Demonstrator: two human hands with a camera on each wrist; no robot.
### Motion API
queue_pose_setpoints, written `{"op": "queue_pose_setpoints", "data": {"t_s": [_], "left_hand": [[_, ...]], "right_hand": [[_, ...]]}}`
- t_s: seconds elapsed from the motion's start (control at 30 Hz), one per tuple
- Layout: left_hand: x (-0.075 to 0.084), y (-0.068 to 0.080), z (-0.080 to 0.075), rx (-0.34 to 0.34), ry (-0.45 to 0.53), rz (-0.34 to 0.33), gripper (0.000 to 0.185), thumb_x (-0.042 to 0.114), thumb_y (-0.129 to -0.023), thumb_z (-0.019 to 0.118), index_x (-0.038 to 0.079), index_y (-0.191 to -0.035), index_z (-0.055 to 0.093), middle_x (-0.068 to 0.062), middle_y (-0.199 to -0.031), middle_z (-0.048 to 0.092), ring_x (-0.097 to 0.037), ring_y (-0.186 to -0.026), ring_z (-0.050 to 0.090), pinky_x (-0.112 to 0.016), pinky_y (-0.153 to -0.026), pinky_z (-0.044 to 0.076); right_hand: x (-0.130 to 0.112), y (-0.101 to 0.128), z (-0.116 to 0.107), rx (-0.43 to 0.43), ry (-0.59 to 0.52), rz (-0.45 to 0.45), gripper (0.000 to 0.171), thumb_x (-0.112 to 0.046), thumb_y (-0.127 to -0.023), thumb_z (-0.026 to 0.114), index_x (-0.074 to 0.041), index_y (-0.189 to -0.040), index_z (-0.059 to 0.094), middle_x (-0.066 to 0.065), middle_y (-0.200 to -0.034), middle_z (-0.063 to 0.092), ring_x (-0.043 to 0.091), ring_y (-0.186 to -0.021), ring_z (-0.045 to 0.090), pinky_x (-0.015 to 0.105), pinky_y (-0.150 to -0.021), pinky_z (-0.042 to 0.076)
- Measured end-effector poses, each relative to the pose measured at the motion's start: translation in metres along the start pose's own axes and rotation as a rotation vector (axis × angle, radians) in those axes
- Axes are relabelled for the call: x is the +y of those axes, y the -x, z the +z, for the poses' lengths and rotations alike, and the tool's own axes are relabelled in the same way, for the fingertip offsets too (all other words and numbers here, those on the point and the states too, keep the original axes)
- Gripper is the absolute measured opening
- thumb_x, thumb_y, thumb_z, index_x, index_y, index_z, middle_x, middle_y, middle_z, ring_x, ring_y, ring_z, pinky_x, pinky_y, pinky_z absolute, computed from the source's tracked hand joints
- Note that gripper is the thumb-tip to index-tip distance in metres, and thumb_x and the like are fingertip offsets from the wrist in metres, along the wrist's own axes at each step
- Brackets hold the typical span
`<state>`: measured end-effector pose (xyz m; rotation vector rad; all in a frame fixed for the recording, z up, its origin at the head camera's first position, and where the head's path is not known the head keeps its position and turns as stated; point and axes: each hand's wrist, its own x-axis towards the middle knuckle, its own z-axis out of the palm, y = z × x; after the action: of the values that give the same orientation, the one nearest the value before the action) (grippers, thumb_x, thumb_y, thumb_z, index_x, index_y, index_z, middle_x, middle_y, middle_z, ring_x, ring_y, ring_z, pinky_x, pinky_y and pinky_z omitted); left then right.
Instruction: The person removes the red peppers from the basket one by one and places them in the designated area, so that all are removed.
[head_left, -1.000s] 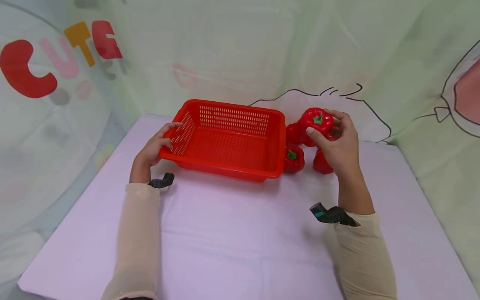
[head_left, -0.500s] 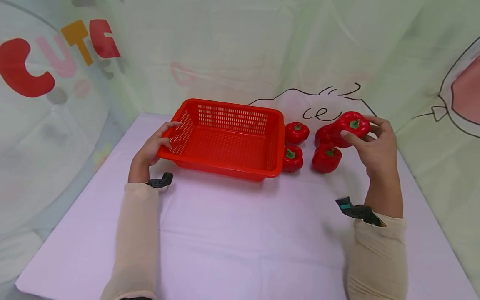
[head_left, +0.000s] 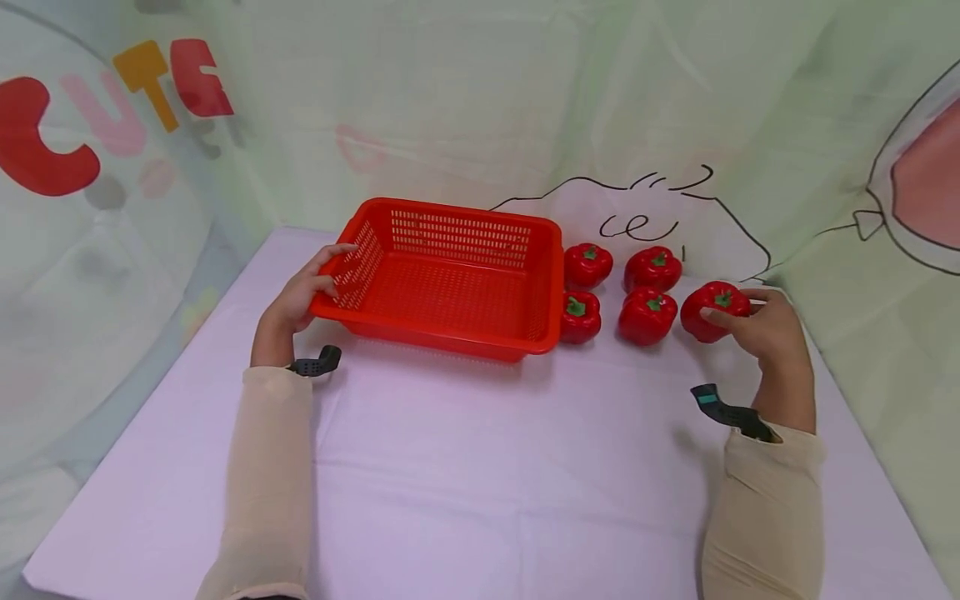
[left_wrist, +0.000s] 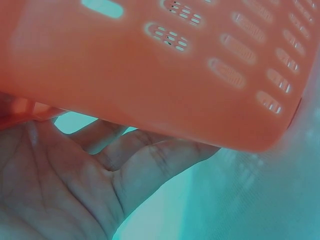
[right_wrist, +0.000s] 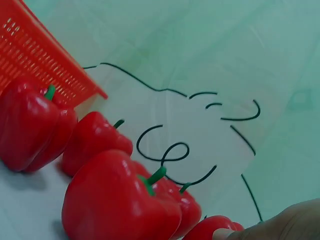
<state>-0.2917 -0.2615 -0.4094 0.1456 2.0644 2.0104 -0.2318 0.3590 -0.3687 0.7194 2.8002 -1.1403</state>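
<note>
My left hand [head_left: 295, 296] grips the left rim of a red plastic basket [head_left: 450, 340]; in the left wrist view its fingers reach up under the basket's edge [left_wrist: 125, 95]. Nothing lies inside the basket. On the right, my right hand [head_left: 776, 325] holds a red bell pepper [head_left: 708, 317] between thumb and fingers, low at the table. Just left of it stand more red bell peppers with green stems: a front one [head_left: 647, 317] and one behind it [head_left: 652, 269]. Two others, a rear pepper [head_left: 587, 265] and a front pepper [head_left: 581, 318], sit against the basket's right side.
A white cloth covers the table [head_left: 480, 467], creased in front of the basket. Behind it hangs a pale green printed backdrop [head_left: 465, 100] with coloured letters at the left and line drawings at the right.
My right hand has carried the pepper rightward from above the others, then down to the table at the right of the group. The left hand keeps its grip on the basket.
</note>
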Motion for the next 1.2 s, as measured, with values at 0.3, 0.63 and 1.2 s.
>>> {"op": "queue_pose_setpoints", "data": {"t_s": [0.3,0.63,1.2], "left_hand": [[-0.002,0.006,-0.001,-0.003,0.0,-0.007,0.071,-0.009,-0.086,0.038,0.026,-0.148,0.035,-0.007,-0.153,0.028,-0.032,-0.129,0.039,-0.03,-0.083,0.059],[-0.002,0.007,0.0,-0.008,0.025,-0.006,0.072,-0.009,-0.085,0.039,0.026,-0.148,0.036,-0.006,-0.15,0.029,-0.032,-0.128,0.039,-0.03,-0.082,0.059],[0.007,0.009,-0.011,0.087,-0.287,0.09,0.066,0.026,-0.102,0.044,0.047,-0.154,0.011,-0.001,-0.167,0.008,-0.033,-0.152,0.015,-0.055,-0.113,0.035]], "right_hand": [[0.007,-0.003,0.003,-0.109,0.109,0.048,0.095,-0.032,-0.09,0.066,0.007,-0.152,0.007,0.037,-0.149,0.021,0.055,-0.137,0.024,0.063,-0.101,0.045],[-0.003,0.011,-0.01,-0.065,0.149,-0.033,0.098,-0.036,-0.09,0.064,0.002,-0.155,0.002,0.039,-0.152,0.017,0.059,-0.138,0.023,0.068,-0.1,0.042],[-0.12,0.107,0.048,-0.024,0.24,-0.467,0.094,-0.035,-0.084,0.073,-0.014,-0.158,0.019,0.027,-0.159,0.022,0.049,-0.143,0.025,0.07,-0.088,0.046]]}}
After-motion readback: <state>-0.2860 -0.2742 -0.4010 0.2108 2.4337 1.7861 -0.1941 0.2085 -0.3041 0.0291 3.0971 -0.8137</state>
